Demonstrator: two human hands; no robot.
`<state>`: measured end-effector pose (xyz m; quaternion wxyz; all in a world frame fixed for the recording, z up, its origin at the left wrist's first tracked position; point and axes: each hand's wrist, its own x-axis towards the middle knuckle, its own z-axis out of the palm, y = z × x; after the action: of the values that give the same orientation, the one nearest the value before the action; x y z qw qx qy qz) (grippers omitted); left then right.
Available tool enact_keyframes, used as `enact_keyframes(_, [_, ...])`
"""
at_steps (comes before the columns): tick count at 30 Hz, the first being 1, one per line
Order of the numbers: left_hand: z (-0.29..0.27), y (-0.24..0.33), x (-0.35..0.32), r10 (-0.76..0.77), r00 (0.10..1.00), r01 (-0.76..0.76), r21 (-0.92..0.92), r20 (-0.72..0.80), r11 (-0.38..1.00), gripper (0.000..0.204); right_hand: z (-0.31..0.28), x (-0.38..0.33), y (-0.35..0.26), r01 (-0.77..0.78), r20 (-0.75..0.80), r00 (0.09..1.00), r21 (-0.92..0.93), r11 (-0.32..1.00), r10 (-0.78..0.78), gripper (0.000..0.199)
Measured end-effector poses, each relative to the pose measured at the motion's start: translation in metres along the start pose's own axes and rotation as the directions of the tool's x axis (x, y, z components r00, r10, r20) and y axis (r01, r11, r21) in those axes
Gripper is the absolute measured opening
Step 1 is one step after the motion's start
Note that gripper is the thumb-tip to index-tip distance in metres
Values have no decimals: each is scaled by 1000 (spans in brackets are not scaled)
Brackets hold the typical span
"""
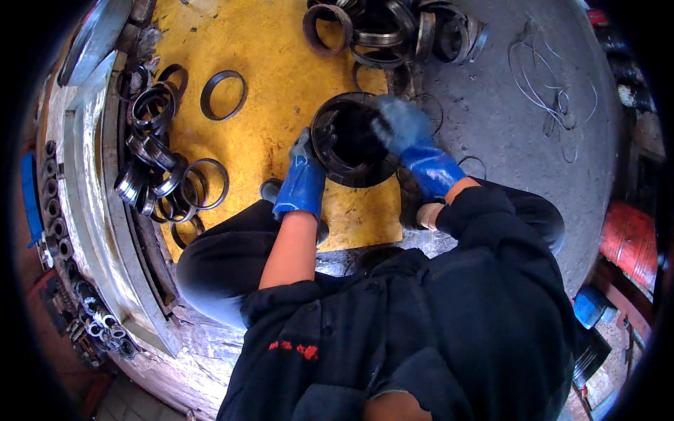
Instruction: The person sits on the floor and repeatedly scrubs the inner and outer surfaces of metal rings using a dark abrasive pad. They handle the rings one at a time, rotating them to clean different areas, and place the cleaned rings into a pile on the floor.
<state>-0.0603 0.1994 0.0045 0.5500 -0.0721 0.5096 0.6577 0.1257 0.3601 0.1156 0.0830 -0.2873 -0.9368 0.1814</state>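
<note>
A wide, dark, round bucket-like vessel [326, 133] stands between my feet, its mouth facing up. Its inside is too dark to make out. My left hand [302, 156], in a blue rubber glove, grips the vessel's left edge. Over its right edge is my right hand [407, 126], gloved too, with the fingers smeared by motion. Whether it holds anything I cannot see. To the left, a single metal ring [224, 95] lies flat on the yellow floor, near a heap of shiny metal rings [158, 151].
Beyond the vessel is a pile of larger dark rings [382, 31]. Loops of thin wire [554, 98] lie on the grey floor at right. A pale metal beam [91, 189] runs along the left, with small rings [53, 207] outside it. My knees flank the work spot.
</note>
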Motion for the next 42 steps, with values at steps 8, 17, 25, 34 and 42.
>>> enact_keyframes(8, [53, 14, -22, -44, 968, 0, -176, -246, 984, 41, 93, 19, -22, 123, 258, 964, -242, 962, -59, 42])
enact_keyframes(17, [48, 7, -13, -122, 981, 71, -305, -151, 950, 37, 25, 31, -22, -375, 480, 820, 38, 926, 312, 34])
enact_keyframes(25, [-1, -25, 30, 229, 963, -269, 437, 143, 858, 39, -39, 73, -1, -9, 278, 960, -43, 999, 21, 39])
enact_keyframes(34, [16, -5, 12, 63, 985, -67, -22, -159, 997, 44, 46, 25, 16, -55, 84, 995, 38, 998, 51, 58])
enact_keyframes(42, [87, 34, -51, 307, 951, -280, 458, 15, 844, 36, 32, -44, -13, -70, 536, 836, -113, 991, 120, 49])
